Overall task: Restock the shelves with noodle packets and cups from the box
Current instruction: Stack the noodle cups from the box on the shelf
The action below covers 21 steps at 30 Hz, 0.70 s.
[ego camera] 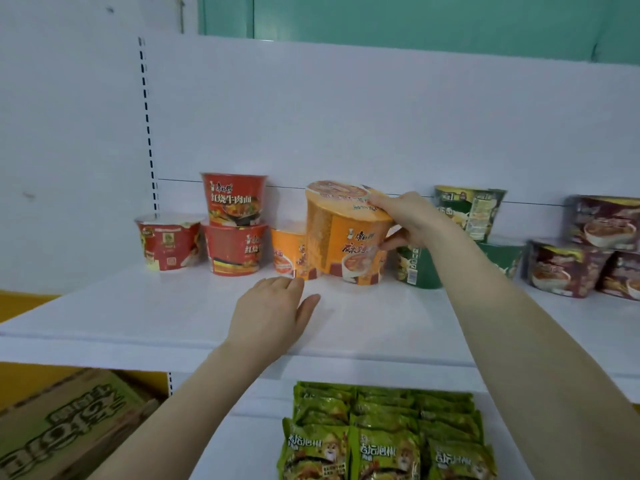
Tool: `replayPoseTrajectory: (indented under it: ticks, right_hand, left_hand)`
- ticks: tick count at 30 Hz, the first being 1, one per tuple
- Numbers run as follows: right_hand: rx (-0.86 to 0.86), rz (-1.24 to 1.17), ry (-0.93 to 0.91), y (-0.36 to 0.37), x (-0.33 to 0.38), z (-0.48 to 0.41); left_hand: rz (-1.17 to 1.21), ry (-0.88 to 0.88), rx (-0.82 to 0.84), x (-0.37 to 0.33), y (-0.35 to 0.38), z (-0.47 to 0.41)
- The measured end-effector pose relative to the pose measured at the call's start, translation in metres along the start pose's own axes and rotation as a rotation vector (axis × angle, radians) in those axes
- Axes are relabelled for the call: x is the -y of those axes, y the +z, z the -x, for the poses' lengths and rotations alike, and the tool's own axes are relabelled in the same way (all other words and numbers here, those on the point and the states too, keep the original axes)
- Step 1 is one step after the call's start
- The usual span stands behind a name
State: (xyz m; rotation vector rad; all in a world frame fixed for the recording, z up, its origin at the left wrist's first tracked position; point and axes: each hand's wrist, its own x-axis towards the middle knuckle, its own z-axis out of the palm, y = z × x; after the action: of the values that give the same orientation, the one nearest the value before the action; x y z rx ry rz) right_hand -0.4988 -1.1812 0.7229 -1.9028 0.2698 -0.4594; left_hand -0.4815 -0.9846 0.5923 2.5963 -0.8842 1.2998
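Note:
My right hand grips the rim and side of a large orange noodle cup, tilted slightly, at the middle of the white upper shelf. A smaller orange cup stands just left of it, partly hidden behind it. My left hand lies open, palm down on the shelf, fingertips close to the orange cups' bases. The cardboard box with green print shows at the lower left.
Three red cups stand at the left, one stacked on another. Green cups and dark purple bowls fill the right. Green noodle packets lie in rows on the lower shelf. A slotted upright runs along the back left.

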Motion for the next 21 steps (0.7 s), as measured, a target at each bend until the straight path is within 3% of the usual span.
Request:
replayPoseTrajectory:
  ticks: [6, 14, 21]
  right_hand:
    - [-0.018, 0.042, -0.059, -0.003, 0.019, -0.048]
    - [-0.043, 0.126, -0.028, 0.008, 0.026, -0.094]
    - [0.011, 0.310, 0.083, 0.020, 0.033, -0.125]
  left_hand:
    - [0.146, -0.071, 0.197, -0.004, 0.030, -0.019]
    - [0.208, 0.003, 0.489, -0.006, 0.059, -0.044]
    - [0.306, 0.007, 0.605, -0.006, 0.077, -0.043]
